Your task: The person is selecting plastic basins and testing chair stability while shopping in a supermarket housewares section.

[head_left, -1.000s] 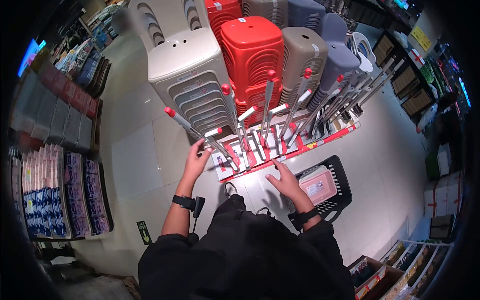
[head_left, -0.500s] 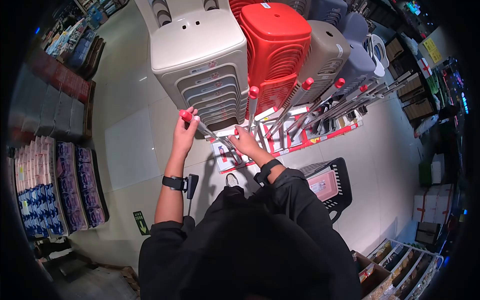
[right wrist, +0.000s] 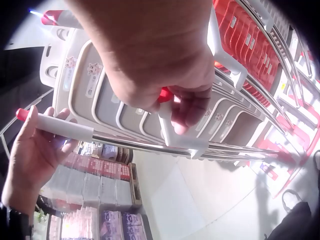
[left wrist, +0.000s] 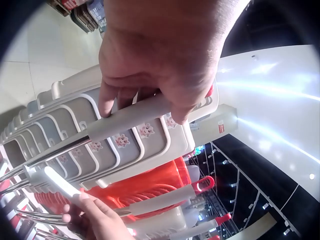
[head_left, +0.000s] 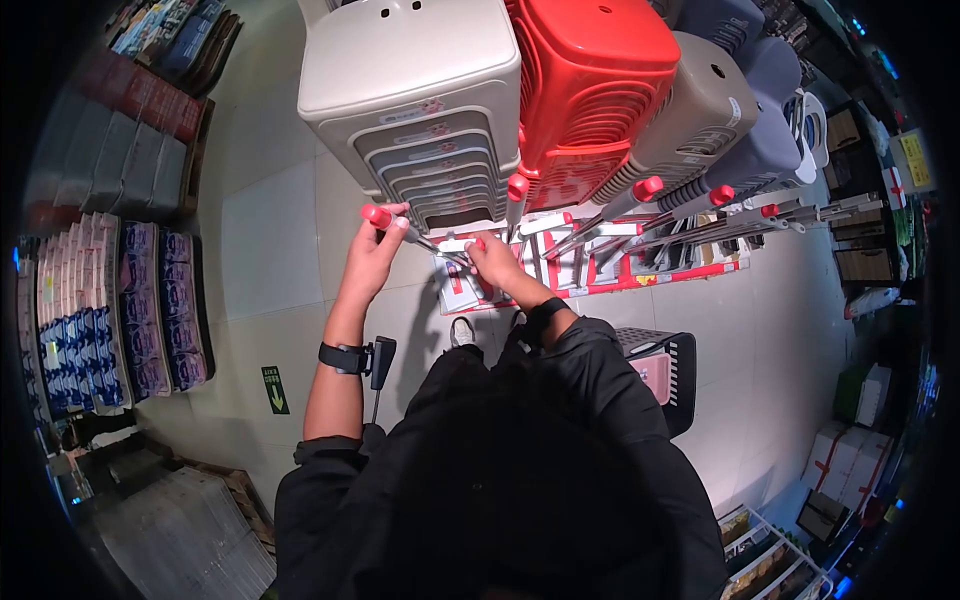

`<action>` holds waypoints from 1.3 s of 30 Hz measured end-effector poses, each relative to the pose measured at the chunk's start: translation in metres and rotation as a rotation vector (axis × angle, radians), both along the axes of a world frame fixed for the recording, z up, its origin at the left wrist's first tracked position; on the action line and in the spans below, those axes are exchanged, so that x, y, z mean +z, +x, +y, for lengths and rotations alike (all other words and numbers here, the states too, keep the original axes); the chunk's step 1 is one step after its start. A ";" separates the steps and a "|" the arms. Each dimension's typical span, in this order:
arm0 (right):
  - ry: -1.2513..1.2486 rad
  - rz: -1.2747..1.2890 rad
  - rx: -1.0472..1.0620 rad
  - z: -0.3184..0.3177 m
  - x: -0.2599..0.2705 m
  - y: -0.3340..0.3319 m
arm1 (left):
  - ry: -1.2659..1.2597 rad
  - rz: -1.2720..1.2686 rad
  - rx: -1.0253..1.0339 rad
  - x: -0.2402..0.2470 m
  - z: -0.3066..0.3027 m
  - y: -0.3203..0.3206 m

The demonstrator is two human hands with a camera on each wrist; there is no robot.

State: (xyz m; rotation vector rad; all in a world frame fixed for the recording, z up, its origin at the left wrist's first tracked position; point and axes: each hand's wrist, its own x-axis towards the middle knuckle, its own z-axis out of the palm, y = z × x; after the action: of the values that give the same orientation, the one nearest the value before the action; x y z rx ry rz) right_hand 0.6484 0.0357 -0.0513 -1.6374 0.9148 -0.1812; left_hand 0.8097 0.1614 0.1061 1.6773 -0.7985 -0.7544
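Observation:
My left hand (head_left: 372, 252) holds the upper grip of a mop, with thumb and fingers on either side of it. The grip (left wrist: 132, 119) is light grey with a red end cap (head_left: 376, 215), above a thin metal pole (right wrist: 125, 142). On the pole sits a white side lever (right wrist: 172, 135) with a red tip, and my right hand (head_left: 500, 270) grips this lever. The mop leans in front of a stack of beige chairs (head_left: 410, 70). Its lower end runs down among white-and-red packages (head_left: 462, 288) on the floor.
Several more mops with red-capped grips (head_left: 648, 190) lean to the right. Behind them stand red stools (head_left: 600, 45) and grey-brown stools (head_left: 700, 105). A black basket (head_left: 684, 385) holding a pink container (head_left: 655, 378) is on the floor at my right.
Both hands were off the mop a second ago. My left hand has taken its top grip and my right hand has moved left to the side lever. The view has moved closer to the chairs.

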 end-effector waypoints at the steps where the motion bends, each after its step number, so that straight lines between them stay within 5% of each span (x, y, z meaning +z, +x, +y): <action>1: 0.043 -0.036 -0.010 -0.003 0.000 0.002 | -0.016 0.022 0.001 0.000 -0.001 -0.002; 16: 0.199 -0.102 -0.078 0.016 -0.005 -0.015 | 0.006 -0.010 -0.134 0.019 -0.014 -0.005; 26: 0.083 -0.027 -0.068 0.011 -0.007 -0.019 | 0.004 0.005 -0.161 0.010 -0.007 -0.001; 30: 0.179 -0.197 0.021 0.006 -0.036 -0.023 | -0.029 -0.074 -0.062 0.034 -0.009 -0.014; 32: 0.321 -0.154 0.038 -0.009 0.041 -0.053 | -0.138 -0.846 0.216 0.089 -0.015 -0.038; 36: 0.295 -0.023 0.089 -0.058 0.021 -0.114 | -0.353 -0.945 -0.005 0.124 -0.038 -0.067; 39: 0.110 0.028 -0.116 -0.084 0.014 -0.140 | -0.274 -0.514 -0.129 0.088 -0.078 -0.088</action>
State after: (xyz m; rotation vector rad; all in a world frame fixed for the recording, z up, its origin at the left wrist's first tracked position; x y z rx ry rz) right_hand 0.5084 -0.0484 -0.0372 -1.4898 1.0249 -0.1848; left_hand 0.7217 0.0832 0.1945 1.5937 -1.3144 -0.2740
